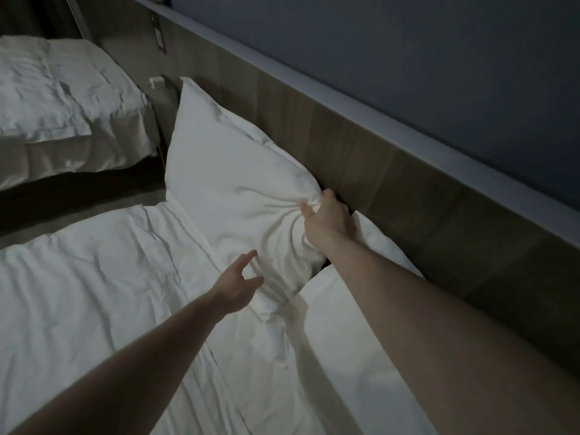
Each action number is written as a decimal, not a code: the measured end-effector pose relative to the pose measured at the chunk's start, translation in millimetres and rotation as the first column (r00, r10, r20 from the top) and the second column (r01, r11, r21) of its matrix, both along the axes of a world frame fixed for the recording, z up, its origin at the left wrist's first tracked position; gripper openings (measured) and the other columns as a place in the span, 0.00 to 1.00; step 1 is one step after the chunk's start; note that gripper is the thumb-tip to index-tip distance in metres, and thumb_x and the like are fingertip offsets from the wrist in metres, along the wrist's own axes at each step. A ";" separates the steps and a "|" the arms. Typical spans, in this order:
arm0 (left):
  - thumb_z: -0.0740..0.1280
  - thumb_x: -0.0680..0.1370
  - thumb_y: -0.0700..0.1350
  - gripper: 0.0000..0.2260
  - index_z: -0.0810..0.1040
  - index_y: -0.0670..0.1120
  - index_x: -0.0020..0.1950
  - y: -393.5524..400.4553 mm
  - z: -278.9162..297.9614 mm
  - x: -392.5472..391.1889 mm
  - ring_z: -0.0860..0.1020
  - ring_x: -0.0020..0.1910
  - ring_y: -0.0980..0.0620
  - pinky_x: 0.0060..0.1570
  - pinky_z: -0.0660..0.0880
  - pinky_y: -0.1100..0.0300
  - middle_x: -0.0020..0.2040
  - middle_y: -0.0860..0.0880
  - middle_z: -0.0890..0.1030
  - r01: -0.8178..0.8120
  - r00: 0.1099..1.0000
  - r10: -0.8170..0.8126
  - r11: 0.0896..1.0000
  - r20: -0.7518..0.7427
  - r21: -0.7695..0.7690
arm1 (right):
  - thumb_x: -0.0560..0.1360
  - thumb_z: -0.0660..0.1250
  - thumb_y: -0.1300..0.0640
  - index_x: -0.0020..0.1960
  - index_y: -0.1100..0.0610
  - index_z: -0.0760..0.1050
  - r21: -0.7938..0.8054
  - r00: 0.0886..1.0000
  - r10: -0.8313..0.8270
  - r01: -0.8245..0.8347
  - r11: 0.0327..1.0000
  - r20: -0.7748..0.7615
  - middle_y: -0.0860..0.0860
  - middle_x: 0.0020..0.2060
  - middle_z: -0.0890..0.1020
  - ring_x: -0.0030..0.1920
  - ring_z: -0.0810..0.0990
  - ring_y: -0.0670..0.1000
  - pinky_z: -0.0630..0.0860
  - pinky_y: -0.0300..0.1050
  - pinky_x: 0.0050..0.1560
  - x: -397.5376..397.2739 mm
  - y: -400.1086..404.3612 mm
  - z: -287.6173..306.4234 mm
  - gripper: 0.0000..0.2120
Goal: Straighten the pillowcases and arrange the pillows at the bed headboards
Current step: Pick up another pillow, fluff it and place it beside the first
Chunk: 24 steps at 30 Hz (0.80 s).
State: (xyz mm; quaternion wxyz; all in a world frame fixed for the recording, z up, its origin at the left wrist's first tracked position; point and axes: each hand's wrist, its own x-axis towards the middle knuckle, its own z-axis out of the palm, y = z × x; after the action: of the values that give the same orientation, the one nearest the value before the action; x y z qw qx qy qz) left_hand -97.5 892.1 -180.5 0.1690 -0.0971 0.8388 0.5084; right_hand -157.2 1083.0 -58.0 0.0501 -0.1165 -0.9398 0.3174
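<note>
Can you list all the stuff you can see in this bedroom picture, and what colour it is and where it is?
pillow: one, white, leaning against the headboard on the near bed, one corner bunched up
duvet: one, white, wrinkled, spread over the near bed
second pillow: one, white, lying flat by the headboard under the right arm
headboard: one, brown wood, running along the wall
wall: one, dark grey-blue, above the headboard
far bed: one, white rumpled bedding, top left
left hand: one, open, reaching toward the pillow
right hand: one, its grip bunching the pillow's corner
</note>
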 end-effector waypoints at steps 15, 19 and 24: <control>0.78 0.67 0.58 0.41 0.71 0.50 0.78 58.9 10.0 182.5 0.77 0.69 0.46 0.69 0.76 0.46 0.76 0.47 0.72 0.052 0.941 -0.080 0.994 0.330 0.094 | 0.65 0.81 0.44 0.74 0.49 0.70 0.249 0.990 -0.142 0.133 0.959 0.015 0.52 0.70 0.76 0.69 0.73 0.57 0.71 0.57 0.66 320.3 172.7 5.3 0.41; 0.77 0.56 0.67 0.53 0.69 0.50 0.79 95.5 6.5 194.7 0.77 0.67 0.46 0.66 0.78 0.44 0.75 0.48 0.72 0.004 0.949 -0.059 0.985 0.309 0.175 | 0.63 0.77 0.30 0.73 0.49 0.70 0.385 0.960 -0.232 0.157 0.910 0.156 0.53 0.67 0.79 0.65 0.77 0.59 0.73 0.56 0.65 351.4 204.9 -8.3 0.45; 0.79 0.64 0.59 0.45 0.69 0.46 0.77 128.4 27.6 204.9 0.79 0.63 0.45 0.63 0.79 0.46 0.74 0.48 0.73 -0.016 0.976 -0.021 0.985 0.215 0.170 | 0.72 0.76 0.41 0.59 0.54 0.79 0.155 0.957 -0.202 0.171 0.973 0.208 0.55 0.57 0.85 0.56 0.83 0.58 0.78 0.50 0.51 346.3 222.2 -7.5 0.23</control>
State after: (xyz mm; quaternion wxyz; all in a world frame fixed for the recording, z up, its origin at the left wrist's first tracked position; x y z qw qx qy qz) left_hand 107.5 1020.5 -153.0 0.2672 -0.1358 0.7690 0.5646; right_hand 189.1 1305.2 -65.5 -0.0178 -0.2359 -0.9436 0.2317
